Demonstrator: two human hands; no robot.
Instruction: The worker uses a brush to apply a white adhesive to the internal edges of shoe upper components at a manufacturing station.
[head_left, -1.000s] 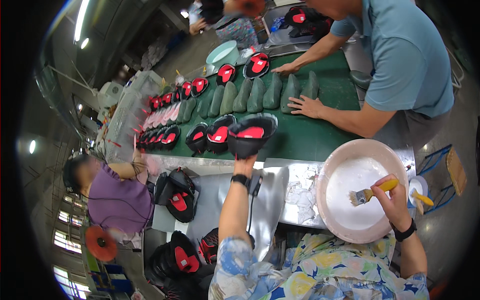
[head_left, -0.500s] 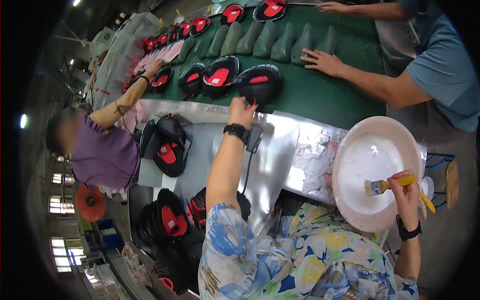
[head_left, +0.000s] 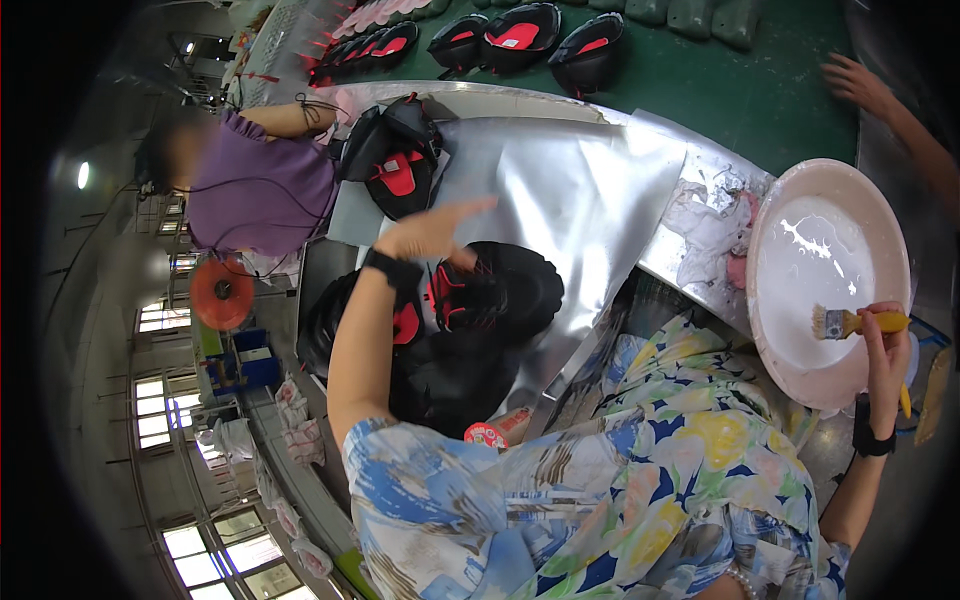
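Over the metal table, my left hand [head_left: 428, 232] is open with its index finger stretched out. It is just above a black and red shoe upper [head_left: 500, 290], nearest its thumb; I cannot tell if they touch. More black uppers are heaped below it, partly hidden by my forearm. My right hand [head_left: 880, 345] grips a paintbrush [head_left: 858, 322] by its yellow handle. The pale bristles are above the white liquid [head_left: 800, 290] in a large pinkish basin [head_left: 893, 240]. Behind the metal table, a black upper with a red inside [head_left: 590, 55] lies on a green surface [head_left: 690, 80].
Black uppers with red insides [head_left: 405, 170] are stacked at the left, beside a person in purple [head_left: 265, 190]. Dried white residue [head_left: 700, 235] covers the metal near the basin. Green shoe lasts [head_left: 690, 15] line the far side. Another person's hand [head_left: 858, 82] is at the right.
My left hand has let go of the upper at the green surface's edge and come back to the near uppers. The brush remains in my right hand. The view has shifted.
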